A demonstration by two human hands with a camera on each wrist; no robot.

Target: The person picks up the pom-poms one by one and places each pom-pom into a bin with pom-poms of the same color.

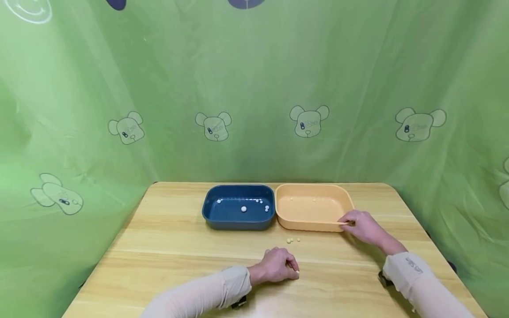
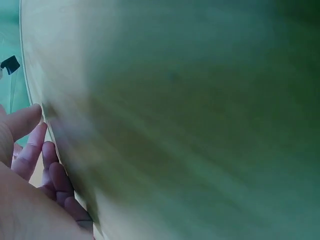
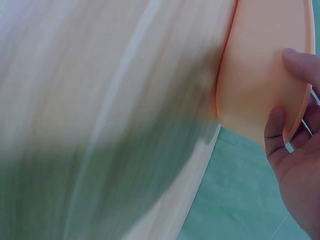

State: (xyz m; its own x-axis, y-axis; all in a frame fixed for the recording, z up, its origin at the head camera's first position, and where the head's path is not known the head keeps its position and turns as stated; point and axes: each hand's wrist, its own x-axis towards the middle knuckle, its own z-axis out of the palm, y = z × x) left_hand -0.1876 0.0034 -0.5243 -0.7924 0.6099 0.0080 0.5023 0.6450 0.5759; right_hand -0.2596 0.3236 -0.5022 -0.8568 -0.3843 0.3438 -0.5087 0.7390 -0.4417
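Low over the front of the table, my left hand (image 1: 276, 266) pinches a small pale-yellow ball (image 1: 298, 272) between thumb and index finger. The left wrist view shows the thumb and fingers (image 2: 30, 145) close to the tabletop, but the ball is hard to make out there. My right hand (image 1: 362, 226) grips the near right corner of an orange plastic tub (image 1: 310, 226), thumb and fingers round its rim. In the right wrist view the same hand (image 3: 300, 145) holds the orange wall (image 3: 255, 75). Two pale-yellow balls (image 1: 314, 200) lie inside the tub.
Left of the orange tub, almost touching it, stands a dark blue tub (image 1: 238, 225) with several white balls (image 1: 244, 209) of different sizes. Three small yellow balls (image 1: 289, 241) lie on the wooden table (image 1: 167, 247) before the tubs. A green curtain (image 1: 254, 66) surrounds the table.
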